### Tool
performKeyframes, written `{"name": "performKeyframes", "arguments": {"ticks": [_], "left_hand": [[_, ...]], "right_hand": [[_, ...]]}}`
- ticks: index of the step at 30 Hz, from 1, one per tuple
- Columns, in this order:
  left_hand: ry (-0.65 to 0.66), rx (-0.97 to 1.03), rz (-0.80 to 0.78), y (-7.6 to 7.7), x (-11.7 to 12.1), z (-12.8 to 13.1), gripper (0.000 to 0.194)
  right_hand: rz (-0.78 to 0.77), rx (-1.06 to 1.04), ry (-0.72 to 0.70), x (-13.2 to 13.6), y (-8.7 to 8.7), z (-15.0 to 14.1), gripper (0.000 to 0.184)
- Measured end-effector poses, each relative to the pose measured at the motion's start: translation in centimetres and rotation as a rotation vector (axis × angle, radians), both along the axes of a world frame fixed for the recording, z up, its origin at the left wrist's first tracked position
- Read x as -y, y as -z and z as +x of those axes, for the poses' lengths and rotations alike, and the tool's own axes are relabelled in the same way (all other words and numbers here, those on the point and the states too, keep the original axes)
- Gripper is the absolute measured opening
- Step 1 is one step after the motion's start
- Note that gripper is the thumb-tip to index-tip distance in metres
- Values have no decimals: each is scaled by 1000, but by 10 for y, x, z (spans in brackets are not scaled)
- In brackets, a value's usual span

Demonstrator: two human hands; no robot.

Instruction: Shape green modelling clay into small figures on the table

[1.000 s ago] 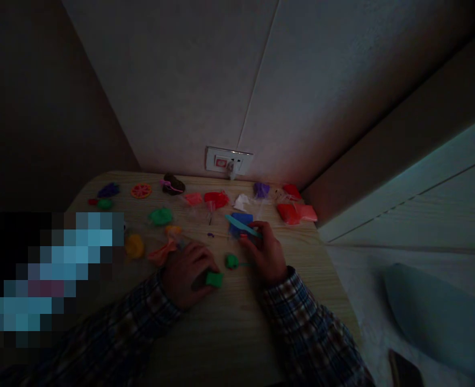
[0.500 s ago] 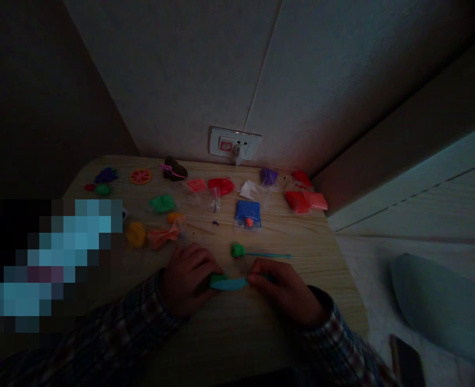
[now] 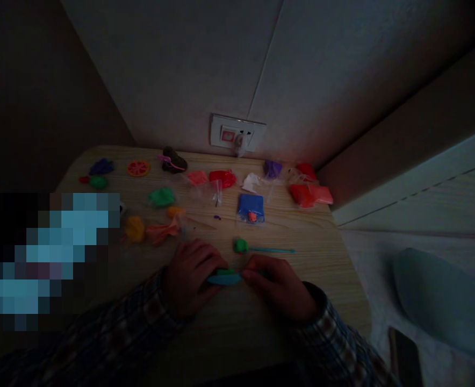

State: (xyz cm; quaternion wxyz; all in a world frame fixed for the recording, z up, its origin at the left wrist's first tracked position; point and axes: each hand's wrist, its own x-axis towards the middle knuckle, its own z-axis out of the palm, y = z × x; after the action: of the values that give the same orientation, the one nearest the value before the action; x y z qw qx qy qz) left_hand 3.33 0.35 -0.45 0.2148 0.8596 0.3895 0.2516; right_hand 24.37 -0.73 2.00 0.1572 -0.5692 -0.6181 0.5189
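Observation:
My right hand [image 3: 281, 282] pinches a light-blue plastic modelling knife [image 3: 223, 279], its blade pointing left. Under the curled fingers of my left hand [image 3: 193, 273] is a piece of green clay [image 3: 226, 272], partly hidden. The blade lies along the near side of this clay, and seems to touch it. Just beyond my hands sits a small green clay lump [image 3: 240, 245], with a thin blue stick tool [image 3: 273, 250] reaching right from it.
On the wooden table [image 3: 318, 258] lie a blue clay packet [image 3: 251, 208], orange clay [image 3: 162, 231], green clay [image 3: 162, 196], red packets [image 3: 302, 195] and several small clay models, such as a citrus slice [image 3: 138, 169]. A wall socket [image 3: 237, 131] with a plug is behind.
The knife blade has shifted slightly left toward my left hand, and more of the green clay shows behind it. The camera view has tilted a little; the other things lie as before.

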Motion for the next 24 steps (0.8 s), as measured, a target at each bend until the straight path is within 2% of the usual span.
{"name": "performKeyframes", "arguments": {"ticks": [11,19,24], "left_hand": [[-10,-14,23,1,-1,2,14],[0,-9,54,1,-1,3,17],[0,16,15,4,-2,2,17]], "right_hand": [[147,275,-71,2,0,-2,20],[134,127,-52,-2,-2,3,24],[175,199,-68,-6,0,1,22]]}}
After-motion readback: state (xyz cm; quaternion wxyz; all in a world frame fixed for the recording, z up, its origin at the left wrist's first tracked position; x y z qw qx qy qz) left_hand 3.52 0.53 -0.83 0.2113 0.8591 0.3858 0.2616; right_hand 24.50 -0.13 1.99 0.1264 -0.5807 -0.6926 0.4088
